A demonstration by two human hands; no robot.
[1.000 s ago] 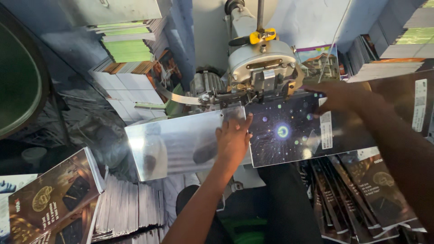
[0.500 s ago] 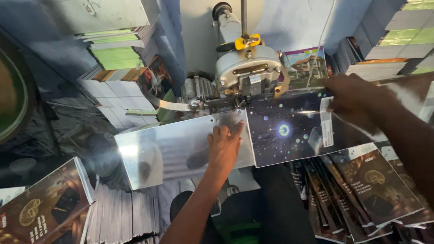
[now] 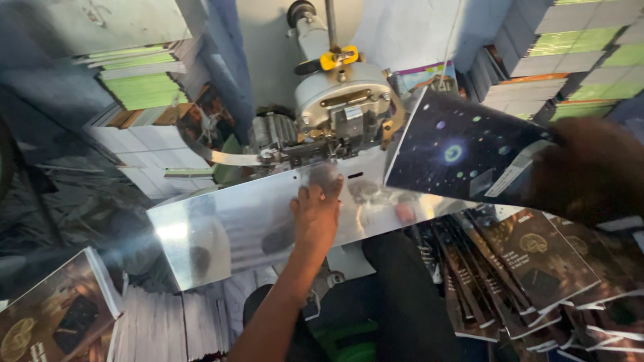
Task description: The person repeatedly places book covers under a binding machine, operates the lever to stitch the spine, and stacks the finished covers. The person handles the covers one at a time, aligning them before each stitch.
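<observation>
My left hand (image 3: 315,214) lies flat on a shiny metal plate (image 3: 221,231) just below the head of a grey stitching machine (image 3: 342,107). It holds nothing and its fingers are slightly spread. My right hand (image 3: 590,171), blurred at the right edge, grips a dark booklet (image 3: 463,151) with a starry cover. The booklet is tilted and lifted off the plate, to the right of the machine head.
A fanned pile of dark booklets (image 3: 530,268) lies at the lower right. Another dark booklet (image 3: 54,315) rests on white sheets (image 3: 168,322) at the lower left. Green-edged book stacks (image 3: 134,77) stand at the back left, and more book stacks (image 3: 563,47) at the back right.
The right hand has pulled the starry booklet off the metal plate, up and to the right. The left hand stays on the plate near the machine head.
</observation>
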